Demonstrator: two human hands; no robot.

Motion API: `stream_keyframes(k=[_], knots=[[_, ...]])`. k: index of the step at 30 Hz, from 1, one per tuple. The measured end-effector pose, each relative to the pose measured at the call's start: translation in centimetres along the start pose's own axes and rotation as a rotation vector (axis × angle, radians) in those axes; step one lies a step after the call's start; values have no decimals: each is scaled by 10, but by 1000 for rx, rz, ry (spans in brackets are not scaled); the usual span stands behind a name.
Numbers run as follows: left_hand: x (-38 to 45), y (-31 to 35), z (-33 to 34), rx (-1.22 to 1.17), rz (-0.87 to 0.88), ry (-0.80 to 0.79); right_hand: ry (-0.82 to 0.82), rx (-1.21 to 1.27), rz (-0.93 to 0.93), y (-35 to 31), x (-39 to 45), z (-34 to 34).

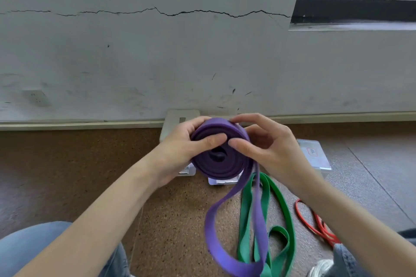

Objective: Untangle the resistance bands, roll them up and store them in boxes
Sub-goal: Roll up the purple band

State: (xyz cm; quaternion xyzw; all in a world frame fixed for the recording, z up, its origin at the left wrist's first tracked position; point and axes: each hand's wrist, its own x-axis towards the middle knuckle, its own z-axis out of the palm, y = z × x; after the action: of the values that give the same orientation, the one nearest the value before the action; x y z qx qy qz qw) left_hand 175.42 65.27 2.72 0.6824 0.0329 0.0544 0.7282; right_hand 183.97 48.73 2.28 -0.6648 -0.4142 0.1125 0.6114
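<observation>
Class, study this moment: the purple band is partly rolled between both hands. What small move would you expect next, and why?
Probably another turn of the coil. The purple band is wound between the left hand and right hand, but a long loose loop still hangs to the floor across the green band, so it likely isn't ready for boxing.

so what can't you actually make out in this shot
- Boxes: head view, mostly hidden behind the hands and purple band; contents unseen.
- Box label: too small to read.
- Red band: partly covered by right forearm.
- Green band and purple tail: cut off by bottom edge.
</observation>
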Motion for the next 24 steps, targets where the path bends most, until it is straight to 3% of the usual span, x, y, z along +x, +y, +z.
stream_keyframes(k=[6,10,14,18,21,24], knots=[[10,6,4,-451,96,279,113,214,110,11,-3,12],[12,-4,13,-468,40,336,107,197,101,12,-5,18],[11,-3,-3,-299,25,237,89,94,66,6,1,2],[4,-6,-4,-8,-7,-59,15,-163,-49,3,-1,3],[4,-9,0,165,-32,-14,10,-177,-27,8,-3,6],[3,-8,-1,185,-2,-36,86,-107,-7,9,-2,5]])
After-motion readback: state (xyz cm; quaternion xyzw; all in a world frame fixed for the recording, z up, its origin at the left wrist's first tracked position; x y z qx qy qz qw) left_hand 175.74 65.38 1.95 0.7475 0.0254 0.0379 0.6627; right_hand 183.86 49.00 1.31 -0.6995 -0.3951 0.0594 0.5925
